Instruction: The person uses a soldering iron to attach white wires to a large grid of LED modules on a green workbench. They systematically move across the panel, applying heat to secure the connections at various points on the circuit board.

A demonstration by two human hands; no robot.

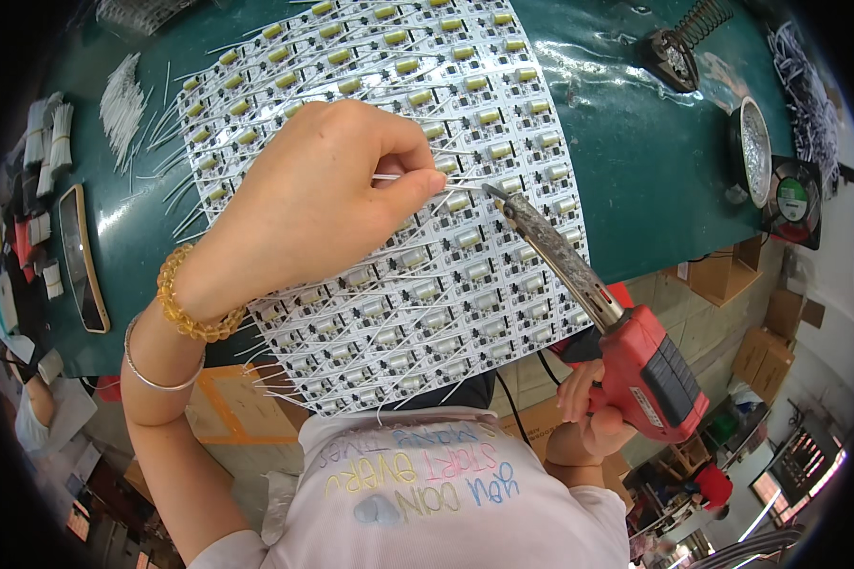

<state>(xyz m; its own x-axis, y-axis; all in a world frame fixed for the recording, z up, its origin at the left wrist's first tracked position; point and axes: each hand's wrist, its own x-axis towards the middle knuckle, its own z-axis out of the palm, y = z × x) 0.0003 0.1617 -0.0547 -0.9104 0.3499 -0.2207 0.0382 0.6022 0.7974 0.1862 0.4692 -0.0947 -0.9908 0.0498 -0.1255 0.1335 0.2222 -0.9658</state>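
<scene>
- Green work mat point(636, 171) covered the bench; its right edge ran off toward boxes below.
- White panel of small circuit boards point(465, 275) lay across the mat's middle, rows of yellow and white components, thin white leads sticking out past its left and near edges.
- Left hand point(304, 204) rested over the panel's centre, fingers pinched closed on a thin white wire point(417, 178). Wire's long axis ran roughly level, its free end pointing right toward the iron's tip.
- Right hand point(584, 417) was off the mat's near edge, clenched round the grip of a red soldering gun point(650, 375). Barrel slanted up-left; tip point(495, 194) met the panel just right of the left fingertips.
- Key relation: the joint lay directly between wire end and iron tip, touching or nearly so; could not tell which. Left hand was the nearer one.
- Dark phone point(83, 261) lay by the mat's left edge.
- Iron stand with coil point(683, 43) sat at the far right corner; round tin point(754, 147) near the right edge.
- Loose cut wires point(123, 100) piled at the far left.
</scene>
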